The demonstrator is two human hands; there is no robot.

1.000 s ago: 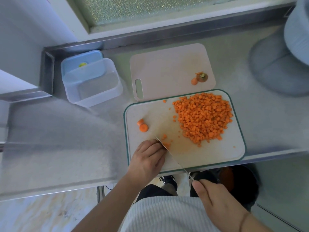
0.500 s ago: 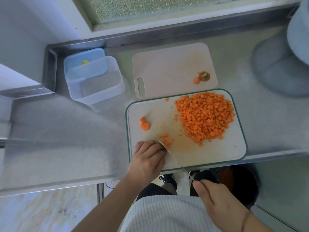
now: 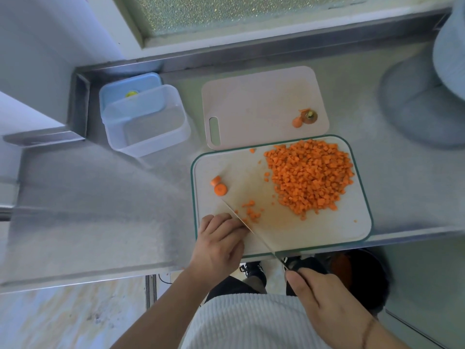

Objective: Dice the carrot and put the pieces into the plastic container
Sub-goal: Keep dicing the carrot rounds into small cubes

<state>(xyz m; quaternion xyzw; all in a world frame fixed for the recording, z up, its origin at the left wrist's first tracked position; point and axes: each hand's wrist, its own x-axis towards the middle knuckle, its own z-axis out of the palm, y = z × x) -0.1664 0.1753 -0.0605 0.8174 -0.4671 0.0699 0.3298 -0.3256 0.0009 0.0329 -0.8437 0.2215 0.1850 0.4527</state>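
From the head view, a green-rimmed cutting board (image 3: pixel 359 230) is seen lying on the steel surface (image 3: pixel 100 210), and everything else is best placed against it. On the board's far right part a large heap of diced carrot (image 3: pixel 310 176) is piled, presumably pushed aside to leave cutting room. Near the board's left edge two uncut carrot rounds (image 3: pixel 219 186) wait — judged to be the last pieces to be diced. At the board's near left corner the left hand (image 3: pixel 219 244) is laid with its fingers curled under, knuckles toward the blade; what is pinned beneath them is hidden, though a few fresh small cubes (image 3: pixel 251 212) lie just beside the fingertips. The knife (image 3: pixel 251 230) is held slanting across that corner, its handle gripped by the right hand (image 3: pixel 324 303) beyond the board's near edge, fingers wrapped round it.

Beyond the board's far edge a second, pale cutting board (image 3: pixel 251 102) is laid, with the carrot top and tip (image 3: pixel 305 118) discarded on it. Off the board's far left corner the clear plastic container (image 3: pixel 148 122) stands open and holds no carrot, its blue lid (image 3: pixel 118 84) tucked behind it — so the transfer is judged not yet begun.
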